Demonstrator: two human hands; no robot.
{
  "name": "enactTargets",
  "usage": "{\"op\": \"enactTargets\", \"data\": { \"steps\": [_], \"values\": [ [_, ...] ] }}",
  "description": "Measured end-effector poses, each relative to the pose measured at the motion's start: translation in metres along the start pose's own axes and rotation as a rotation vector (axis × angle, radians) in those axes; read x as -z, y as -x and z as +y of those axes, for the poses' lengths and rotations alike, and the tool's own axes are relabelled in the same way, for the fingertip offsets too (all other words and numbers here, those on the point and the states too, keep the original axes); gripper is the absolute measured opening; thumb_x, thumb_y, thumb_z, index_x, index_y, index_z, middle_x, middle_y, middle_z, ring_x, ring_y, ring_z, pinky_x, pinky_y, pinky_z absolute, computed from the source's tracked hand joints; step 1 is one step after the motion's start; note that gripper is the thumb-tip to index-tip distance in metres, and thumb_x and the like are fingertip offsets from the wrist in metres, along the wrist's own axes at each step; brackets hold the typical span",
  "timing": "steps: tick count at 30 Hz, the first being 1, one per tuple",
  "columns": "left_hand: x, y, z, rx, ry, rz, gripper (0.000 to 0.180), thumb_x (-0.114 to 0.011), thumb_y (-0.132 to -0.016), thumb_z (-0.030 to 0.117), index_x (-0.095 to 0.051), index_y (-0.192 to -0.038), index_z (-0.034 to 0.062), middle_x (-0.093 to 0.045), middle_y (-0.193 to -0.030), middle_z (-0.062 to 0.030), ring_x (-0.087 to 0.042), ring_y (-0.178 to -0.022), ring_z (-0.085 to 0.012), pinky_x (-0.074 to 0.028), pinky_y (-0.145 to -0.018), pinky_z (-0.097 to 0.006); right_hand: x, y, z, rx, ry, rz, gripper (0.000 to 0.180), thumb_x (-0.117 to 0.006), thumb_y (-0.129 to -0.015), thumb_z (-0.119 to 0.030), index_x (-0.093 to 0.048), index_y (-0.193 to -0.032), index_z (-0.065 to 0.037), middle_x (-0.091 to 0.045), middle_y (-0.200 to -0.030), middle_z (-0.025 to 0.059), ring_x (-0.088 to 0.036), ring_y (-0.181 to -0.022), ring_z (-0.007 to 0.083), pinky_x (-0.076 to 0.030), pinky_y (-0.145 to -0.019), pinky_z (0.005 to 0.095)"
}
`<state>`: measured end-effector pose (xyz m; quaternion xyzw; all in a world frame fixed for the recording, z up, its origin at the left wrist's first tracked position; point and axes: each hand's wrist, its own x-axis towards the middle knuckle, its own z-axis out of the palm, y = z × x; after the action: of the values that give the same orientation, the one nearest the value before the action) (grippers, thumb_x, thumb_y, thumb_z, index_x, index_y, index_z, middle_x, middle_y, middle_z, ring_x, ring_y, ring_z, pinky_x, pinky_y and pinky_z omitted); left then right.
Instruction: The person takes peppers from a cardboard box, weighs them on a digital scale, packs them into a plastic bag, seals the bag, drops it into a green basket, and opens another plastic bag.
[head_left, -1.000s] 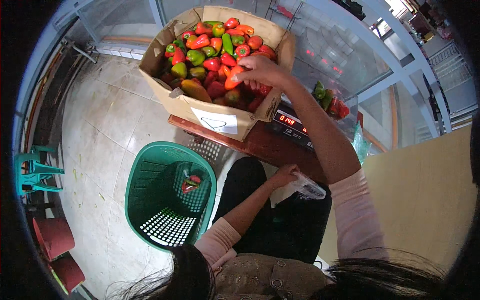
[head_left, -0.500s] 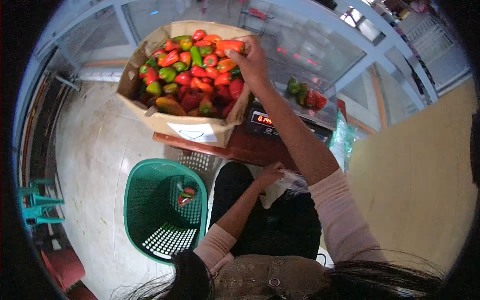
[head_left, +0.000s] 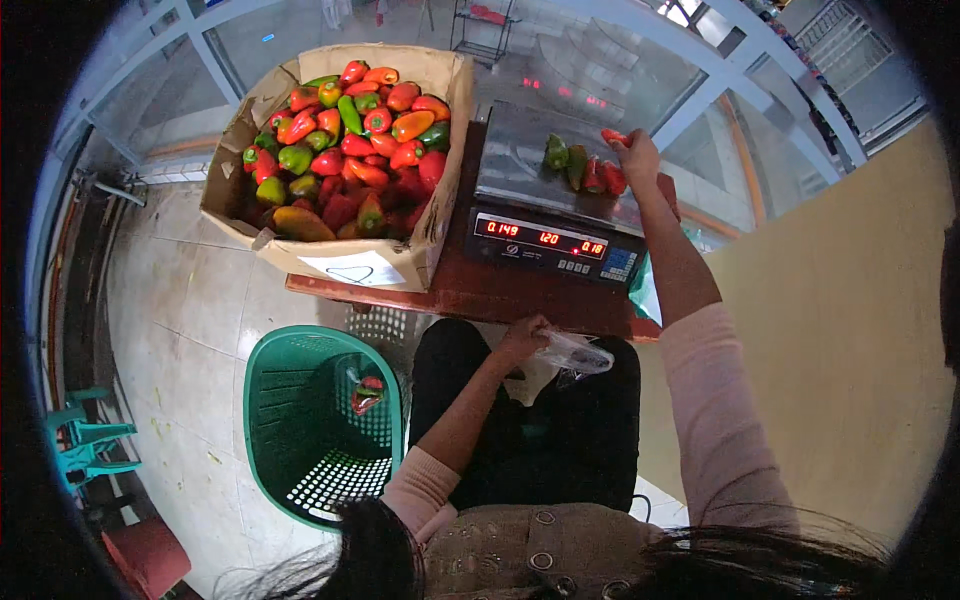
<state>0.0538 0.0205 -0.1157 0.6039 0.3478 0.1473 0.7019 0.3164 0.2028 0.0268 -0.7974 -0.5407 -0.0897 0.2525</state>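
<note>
My right hand (head_left: 640,158) is closed on a red-orange pepper (head_left: 614,138) above the right part of a digital scale (head_left: 510,150). Several green and red peppers (head_left: 577,165) lie side by side on the metal pan, just left of that hand. Over my lap, my left hand (head_left: 524,338) grips a clear plastic bag (head_left: 578,354), which hangs toward the right. At the left of the scale stands an open cardboard box (head_left: 437,190) heaped with red, orange and green peppers (head_left: 355,140).
A green plastic basket (head_left: 262,430) stands on the floor at left, with a bagged bunch of peppers (head_left: 368,394) inside. Box and scale rest on a reddish-brown table (head_left: 455,290). Glass panels rise behind it. A pale board (head_left: 830,330) fills the right side.
My right hand has carried the pepper from over the box rightward to the scale, whose display now shows. My left hand stays over my lap with the plastic bag.
</note>
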Motion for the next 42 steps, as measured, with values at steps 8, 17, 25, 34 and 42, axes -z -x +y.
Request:
{"op": "enactTargets", "data": {
  "steps": [8,17,25,34,42],
  "values": [
    [0.0,0.003,0.012,0.057,-0.095,-0.042,0.023,-0.059,-0.074,0.011,-0.05,-0.093,0.0034,-0.053,-0.087,-0.0067,-0.05,-0.08,-0.0155,-0.042,-0.071,-0.031,-0.019,-0.021,0.031,0.131,0.003,-0.326,0.043,-0.064,-0.072,-0.03,-0.056,-0.105,-0.003,-0.061,-0.095,0.0175,-0.059,-0.087,0.0308,-0.047,-0.074,0.0367],
    [-0.001,0.005,0.019,0.089,0.133,0.019,0.024,-0.062,-0.071,0.007,-0.049,-0.09,0.001,-0.051,-0.081,-0.0063,-0.05,-0.078,-0.0144,-0.041,-0.069,-0.031,-0.024,-0.043,0.049,0.227,-0.215,-0.687,0.05,-0.06,-0.079,-0.023,-0.044,-0.118,0.004,-0.055,-0.11,0.0145,-0.053,-0.099,0.0216,-0.042,-0.083,0.0307],
    [-0.004,-0.002,0.001,-0.073,0.042,-0.017,0.022,-0.062,-0.072,0.006,-0.049,-0.09,0.0015,-0.051,-0.083,-0.0064,-0.05,-0.079,-0.0162,-0.042,-0.071,-0.032,-0.027,-0.045,0.051,0.122,-0.161,-0.689,0.06,-0.061,-0.079,-0.031,-0.038,-0.125,0.001,-0.051,-0.116,0.017,-0.051,-0.103,0.0246,-0.042,-0.084,0.0334],
    [-0.002,0.002,0.01,-0.062,-0.075,-0.027,0.025,-0.06,-0.072,0.01,-0.05,-0.094,0.0039,-0.054,-0.086,-0.0077,-0.051,-0.079,-0.0189,-0.041,-0.07,-0.032,-0.022,-0.032,0.037,0.132,-0.226,-0.557,0.045,-0.059,-0.076,-0.033,-0.051,-0.117,-0.014,-0.055,-0.113,0.0131,-0.052,-0.103,0.0309,-0.042,-0.084,0.0366],
    [0.0,0.005,0.015,0.006,0.019,-0.019,0.022,-0.06,-0.074,0.006,-0.05,-0.092,0.0017,-0.053,-0.086,-0.0061,-0.052,-0.079,-0.0159,-0.042,-0.072,-0.031,-0.017,-0.018,0.029,0.329,0.007,-0.328,0.04,-0.057,-0.075,-0.024,-0.053,-0.112,-0.013,-0.06,-0.095,0.0182,-0.057,-0.086,0.0366,-0.045,-0.076,0.0414]
  ]
}}
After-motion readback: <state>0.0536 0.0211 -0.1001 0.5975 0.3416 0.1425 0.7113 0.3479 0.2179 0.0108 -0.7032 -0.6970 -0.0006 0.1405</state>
